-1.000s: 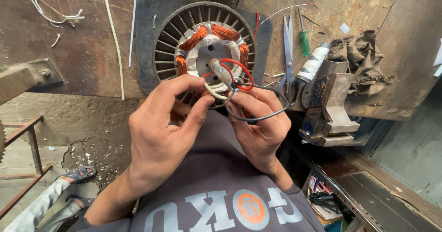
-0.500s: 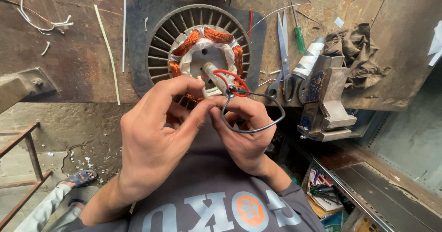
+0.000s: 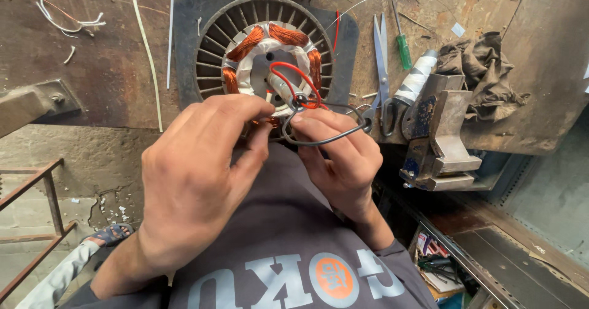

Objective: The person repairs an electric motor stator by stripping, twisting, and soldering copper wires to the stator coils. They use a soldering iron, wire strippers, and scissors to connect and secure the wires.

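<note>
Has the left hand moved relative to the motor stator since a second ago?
Cannot tell: the left hand covers the near rim of the stator as before; the apparent shifts match head-camera motion.

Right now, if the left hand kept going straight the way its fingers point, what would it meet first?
The left hand points up and right across the bench. Its fingertips already sit at the grey wire loop and red wire; just beyond lies the motor stator with copper windings, though depth is hard to judge.
</note>
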